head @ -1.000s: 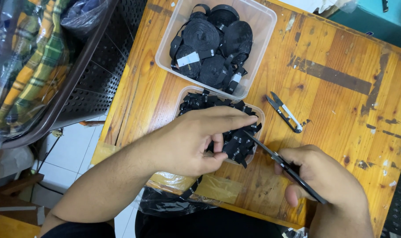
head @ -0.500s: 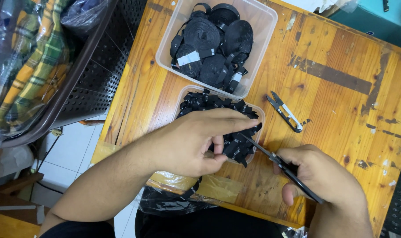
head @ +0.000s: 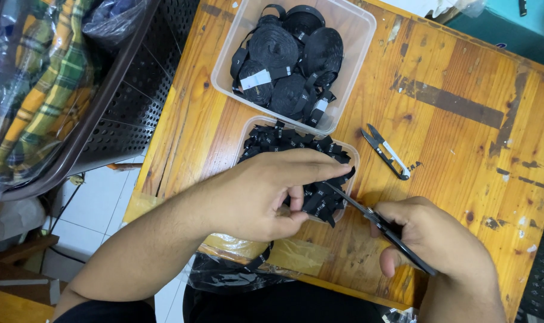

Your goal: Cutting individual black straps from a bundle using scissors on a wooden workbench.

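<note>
A worn, scuffed wooden bench [head: 463,179] stands on white floor tiles [head: 98,209], a dark perforated basket [head: 122,113] of plaid cloth beside it. Two clear tubs hold black ribbon rolls [head: 290,60] and cut strips. The left hand [head: 266,191] pinches a black strip [head: 317,200] over the nearer tub [head: 248,128]; the right hand [head: 433,239] has its grip closed around black scissors [head: 383,227], whose blades meet the strip.

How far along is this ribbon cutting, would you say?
Done: the near tub holds a heap of short black cut pieces. In hand: the left hand pinches black ribbon over that tub while the right hand works black scissors at it. Left: several full black ribbon rolls lie in the far tub, so plenty seems to remain.
</note>
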